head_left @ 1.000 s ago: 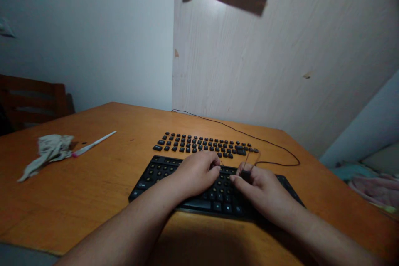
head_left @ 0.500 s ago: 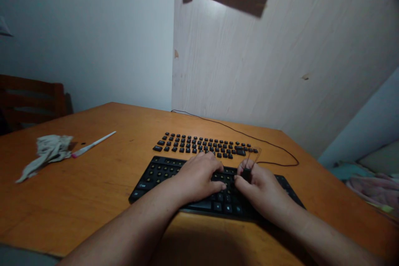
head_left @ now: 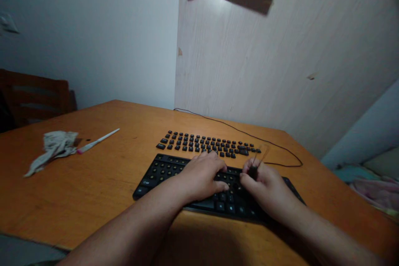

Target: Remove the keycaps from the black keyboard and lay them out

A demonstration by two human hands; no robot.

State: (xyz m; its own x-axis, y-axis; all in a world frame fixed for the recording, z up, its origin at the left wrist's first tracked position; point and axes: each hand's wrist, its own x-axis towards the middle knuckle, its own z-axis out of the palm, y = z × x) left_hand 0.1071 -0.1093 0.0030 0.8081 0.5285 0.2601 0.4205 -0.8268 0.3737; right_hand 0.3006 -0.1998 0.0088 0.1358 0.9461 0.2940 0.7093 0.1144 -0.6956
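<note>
A black keyboard lies on the orange wooden table, with several of its keycaps gone. The removed keycaps are laid out in rows just beyond it. My left hand rests palm down on the keyboard's middle, fingers curled onto the keys. My right hand is closed around a thin wire keycap puller, its dark handle pinched between thumb and fingers, over the keys to the right of centre.
The keyboard's black cable runs along the back of the table to the wall. A crumpled cloth and a white brush with a pink tip lie at the left. A wooden chair stands behind.
Both hands have stayed on the keyboard with small finger shifts. My left hand has slid slightly forward. The camera has tilted a little.
</note>
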